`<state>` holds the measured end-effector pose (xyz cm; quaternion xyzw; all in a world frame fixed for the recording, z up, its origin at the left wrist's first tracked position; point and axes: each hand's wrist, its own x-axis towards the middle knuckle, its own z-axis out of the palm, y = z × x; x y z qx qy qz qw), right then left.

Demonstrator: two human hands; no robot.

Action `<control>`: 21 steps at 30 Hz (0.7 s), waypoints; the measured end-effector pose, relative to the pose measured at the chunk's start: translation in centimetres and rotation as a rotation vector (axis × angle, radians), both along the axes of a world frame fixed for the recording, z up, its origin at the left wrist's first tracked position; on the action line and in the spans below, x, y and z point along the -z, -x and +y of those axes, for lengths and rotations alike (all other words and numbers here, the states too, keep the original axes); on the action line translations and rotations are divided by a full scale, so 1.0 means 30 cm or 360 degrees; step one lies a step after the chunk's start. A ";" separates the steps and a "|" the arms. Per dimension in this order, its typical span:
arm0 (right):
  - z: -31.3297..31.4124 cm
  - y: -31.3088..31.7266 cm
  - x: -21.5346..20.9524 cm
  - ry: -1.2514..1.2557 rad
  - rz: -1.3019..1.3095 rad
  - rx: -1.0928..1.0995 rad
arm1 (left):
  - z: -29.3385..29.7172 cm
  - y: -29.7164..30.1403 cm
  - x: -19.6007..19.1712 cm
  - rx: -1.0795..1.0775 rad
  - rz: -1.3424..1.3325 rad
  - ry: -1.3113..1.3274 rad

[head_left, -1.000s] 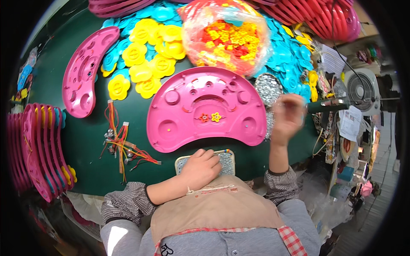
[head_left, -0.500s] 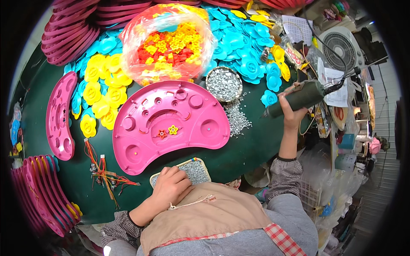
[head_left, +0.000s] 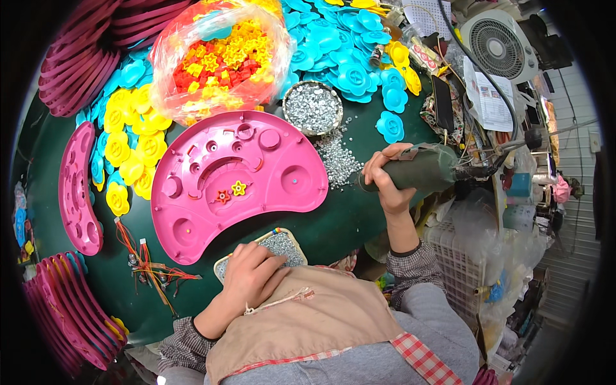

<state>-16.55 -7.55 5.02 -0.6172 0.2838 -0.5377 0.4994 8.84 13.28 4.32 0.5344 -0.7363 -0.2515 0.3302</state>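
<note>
Head view: right hand (head_left: 387, 178) grips a green corded electric screwdriver (head_left: 425, 169), right of a pink crescent-shaped plastic shell (head_left: 256, 200); a steady wrist would suit its bulk. Left hand (head_left: 251, 269) curls loosely over a metal-pieces tray (head_left: 296, 248); any pinch cannot be told.

Hands bare, left hand (head_left: 249, 273) and right hand (head_left: 389, 183). Grey top (head_left: 439, 321) under tan apron (head_left: 308, 321); apron edge trimmed red-and-white check, strap (head_left: 425, 359) likewise. Pale cord (head_left: 276, 302) on apron front. Small-checked, grey-toned sleeve covers (head_left: 416, 269), gathered, dark cuffs (head_left: 405, 251).
</note>
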 end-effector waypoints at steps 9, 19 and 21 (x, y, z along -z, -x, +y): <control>0.053 -0.055 -0.164 0.0209 -0.0289 -0.0162 | -0.290 0.091 0.011 -0.0222 0.0191 0.0324; 0.113 -0.198 -0.238 0.0108 -0.0595 -0.0401 | -0.329 0.036 0.036 -0.0138 0.0631 -0.0009; 0.117 -0.219 -0.239 0.0083 -0.0629 -0.0398 | -0.319 0.018 0.056 -0.0199 0.0613 0.0152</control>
